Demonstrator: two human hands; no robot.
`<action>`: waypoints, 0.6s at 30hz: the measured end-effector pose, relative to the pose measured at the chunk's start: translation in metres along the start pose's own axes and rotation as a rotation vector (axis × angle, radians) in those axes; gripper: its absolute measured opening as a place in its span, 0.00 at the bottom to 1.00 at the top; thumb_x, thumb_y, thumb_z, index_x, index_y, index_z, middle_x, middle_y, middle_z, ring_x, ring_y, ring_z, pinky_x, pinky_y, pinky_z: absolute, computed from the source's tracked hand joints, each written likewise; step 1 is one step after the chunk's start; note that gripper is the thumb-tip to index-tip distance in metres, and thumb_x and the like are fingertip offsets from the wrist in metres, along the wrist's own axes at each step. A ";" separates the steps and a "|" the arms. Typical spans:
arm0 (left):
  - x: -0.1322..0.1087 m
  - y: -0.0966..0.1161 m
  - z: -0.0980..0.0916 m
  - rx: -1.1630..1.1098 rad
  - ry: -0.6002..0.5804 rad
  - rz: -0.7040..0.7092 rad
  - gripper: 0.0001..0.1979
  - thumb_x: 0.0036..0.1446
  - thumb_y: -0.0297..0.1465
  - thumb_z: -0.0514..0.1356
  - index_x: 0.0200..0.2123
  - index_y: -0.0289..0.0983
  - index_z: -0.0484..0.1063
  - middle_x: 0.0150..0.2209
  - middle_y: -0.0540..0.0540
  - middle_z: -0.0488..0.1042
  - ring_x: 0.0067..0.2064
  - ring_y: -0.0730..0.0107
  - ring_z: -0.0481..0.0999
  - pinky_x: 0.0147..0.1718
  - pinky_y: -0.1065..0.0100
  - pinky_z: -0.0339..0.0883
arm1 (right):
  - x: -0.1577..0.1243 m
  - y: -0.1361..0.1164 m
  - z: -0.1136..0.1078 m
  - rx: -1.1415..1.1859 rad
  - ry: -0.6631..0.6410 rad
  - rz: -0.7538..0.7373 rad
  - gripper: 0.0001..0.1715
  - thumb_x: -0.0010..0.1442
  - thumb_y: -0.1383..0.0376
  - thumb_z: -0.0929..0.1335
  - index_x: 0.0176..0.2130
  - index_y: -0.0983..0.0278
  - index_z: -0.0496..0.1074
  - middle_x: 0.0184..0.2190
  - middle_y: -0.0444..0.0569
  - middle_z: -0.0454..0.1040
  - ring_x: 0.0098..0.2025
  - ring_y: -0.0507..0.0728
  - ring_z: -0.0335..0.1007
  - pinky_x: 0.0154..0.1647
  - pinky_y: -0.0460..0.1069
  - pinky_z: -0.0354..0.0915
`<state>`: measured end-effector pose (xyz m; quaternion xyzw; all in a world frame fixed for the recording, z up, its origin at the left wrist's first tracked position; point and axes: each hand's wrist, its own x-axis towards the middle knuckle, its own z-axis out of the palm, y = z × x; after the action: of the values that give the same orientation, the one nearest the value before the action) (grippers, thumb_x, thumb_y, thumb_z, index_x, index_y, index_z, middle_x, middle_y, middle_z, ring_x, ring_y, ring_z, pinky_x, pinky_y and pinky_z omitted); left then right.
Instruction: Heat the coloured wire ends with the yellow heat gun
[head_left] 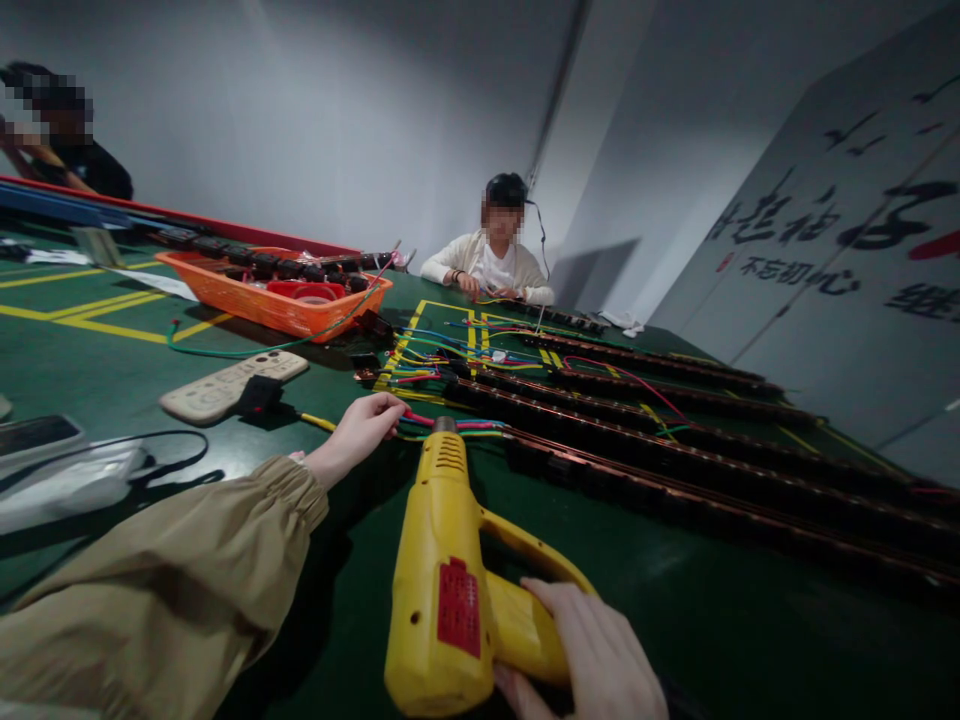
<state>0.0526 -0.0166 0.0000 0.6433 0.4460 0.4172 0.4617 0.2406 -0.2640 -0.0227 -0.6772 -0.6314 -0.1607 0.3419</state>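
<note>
My right hand (pixel 600 650) is wrapped around the handle of a yellow heat gun (pixel 431 570) with a red label. The gun's metal nozzle points away from me at a bundle of coloured wires (pixel 484 428). My left hand (pixel 367 425) is closed in a pinch on the left part of these wires, just beside the nozzle. The wires come out of the left end of the nearest long black rail with copper strips (pixel 600 480). To the left of my left wrist lies a black block (pixel 262 397) with a yellow wire.
More rails (pixel 675 385) with loose wires lie behind on the green table (pixel 735 590). An orange basket (pixel 277 312) holds black parts. A beige power strip (pixel 202 395) and a white device (pixel 75 485) with cables lie left. Across the table sits a person (pixel 487 260); another (pixel 90 165) is far left.
</note>
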 end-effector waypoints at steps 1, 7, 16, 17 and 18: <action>0.000 0.000 0.000 -0.002 0.000 0.000 0.19 0.42 0.42 0.57 0.31 0.31 0.69 0.22 0.50 0.65 0.24 0.75 0.65 0.23 0.73 0.57 | 0.001 -0.005 0.003 0.018 0.010 -0.007 0.28 0.55 0.46 0.54 0.40 0.59 0.69 0.37 0.38 0.69 0.41 0.42 0.57 0.49 0.40 0.49; -0.001 0.003 0.000 0.019 0.017 0.028 0.18 0.43 0.41 0.57 0.30 0.30 0.70 0.24 0.48 0.68 0.25 0.74 0.65 0.24 0.73 0.57 | 0.007 -0.029 0.014 0.032 0.045 0.002 0.33 0.56 0.45 0.49 0.37 0.58 0.70 0.34 0.39 0.70 0.39 0.43 0.57 0.48 0.40 0.49; -0.001 0.004 0.000 0.035 0.011 0.021 0.19 0.43 0.41 0.56 0.31 0.30 0.70 0.26 0.47 0.70 0.26 0.74 0.66 0.26 0.72 0.59 | 0.014 -0.043 0.011 0.058 0.034 0.176 0.42 0.51 0.39 0.44 0.28 0.61 0.70 0.27 0.41 0.68 0.33 0.42 0.55 0.42 0.40 0.49; -0.001 0.003 0.000 0.032 0.010 0.017 0.19 0.43 0.41 0.56 0.31 0.30 0.70 0.26 0.47 0.70 0.26 0.74 0.66 0.26 0.72 0.59 | 0.015 -0.042 0.010 0.057 0.015 0.201 0.43 0.50 0.38 0.44 0.27 0.61 0.70 0.26 0.41 0.68 0.32 0.42 0.55 0.41 0.40 0.49; -0.001 0.003 0.000 0.032 0.009 0.015 0.19 0.43 0.41 0.56 0.31 0.30 0.70 0.26 0.47 0.70 0.26 0.74 0.66 0.25 0.72 0.59 | 0.015 -0.042 0.009 0.055 -0.005 0.219 0.44 0.49 0.37 0.43 0.27 0.61 0.70 0.26 0.41 0.68 0.32 0.42 0.54 0.40 0.40 0.49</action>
<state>0.0530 -0.0181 0.0031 0.6519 0.4500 0.4163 0.4463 0.2008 -0.2481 -0.0080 -0.7330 -0.5587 -0.1033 0.3741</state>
